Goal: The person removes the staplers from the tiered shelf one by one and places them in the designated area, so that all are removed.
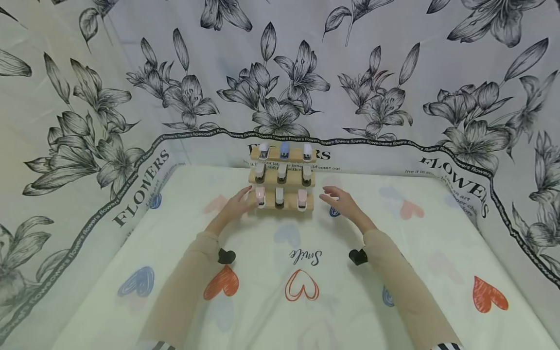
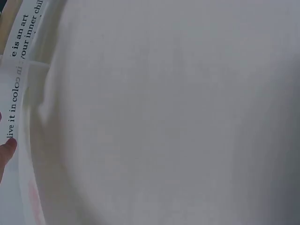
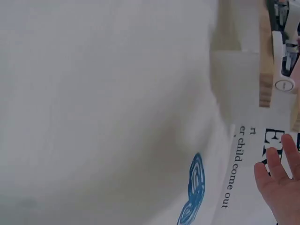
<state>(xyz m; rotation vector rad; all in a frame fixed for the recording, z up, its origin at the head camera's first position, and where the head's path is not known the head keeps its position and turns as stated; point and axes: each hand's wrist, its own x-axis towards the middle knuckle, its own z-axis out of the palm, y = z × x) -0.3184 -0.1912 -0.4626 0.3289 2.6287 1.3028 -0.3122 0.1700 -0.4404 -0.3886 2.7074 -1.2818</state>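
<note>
A stepped wooden stand (image 1: 290, 202) with three tiers holds several small staplers in rows of three. On the lowest tier are a pink stapler (image 1: 260, 197), a white one (image 1: 279, 196) and another pink one (image 1: 302, 198). A blue stapler (image 1: 285, 149) sits between two white ones on top. My left hand (image 1: 236, 205) is at the stand's left end, fingers extended and overlapping the lowest tier's edge in the head view. To the right of the stand, my right hand (image 1: 343, 201) hovers apart from it with fingers loosely spread. The left wrist view catches only a fingertip (image 2: 7, 149).
A white tablecloth (image 1: 262, 301) printed with hearts covers the table. Behind the stand hangs a flower-printed curtain (image 1: 372, 155), which also runs along both sides. Black wrist devices (image 1: 358, 256) are worn under both forearms.
</note>
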